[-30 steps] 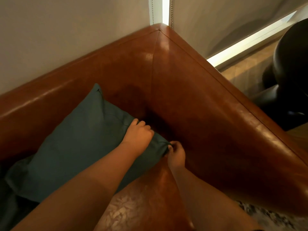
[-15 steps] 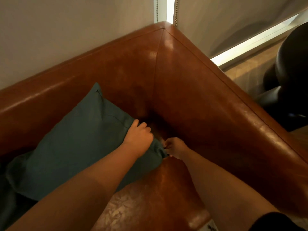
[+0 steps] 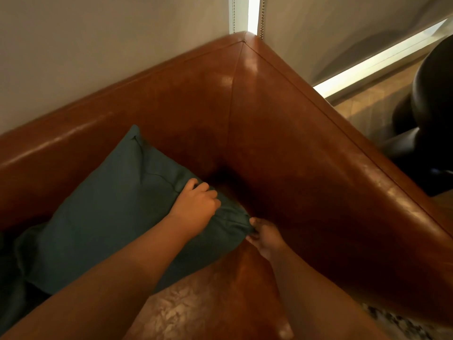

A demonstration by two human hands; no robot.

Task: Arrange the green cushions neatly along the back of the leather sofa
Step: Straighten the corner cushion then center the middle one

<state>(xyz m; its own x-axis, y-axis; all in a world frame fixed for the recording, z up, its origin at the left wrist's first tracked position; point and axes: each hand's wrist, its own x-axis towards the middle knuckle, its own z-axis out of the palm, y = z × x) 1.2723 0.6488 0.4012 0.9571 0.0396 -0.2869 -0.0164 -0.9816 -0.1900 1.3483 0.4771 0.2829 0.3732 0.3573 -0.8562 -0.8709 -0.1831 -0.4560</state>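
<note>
Green cushion [image 3: 110, 217] partly under forearm, right hand [image 3: 266, 238] shadowed, pinching corner

Corner of a home living room or lounge, brown leather sofa [image 3: 282, 148] against a pale wall [image 3: 98, 45], green cushion [image 3: 110, 212] on the seat, roller blinds with bead chains [image 3: 262, 15] (daylight at the edges), wood floor [image 3: 367, 106].
</note>
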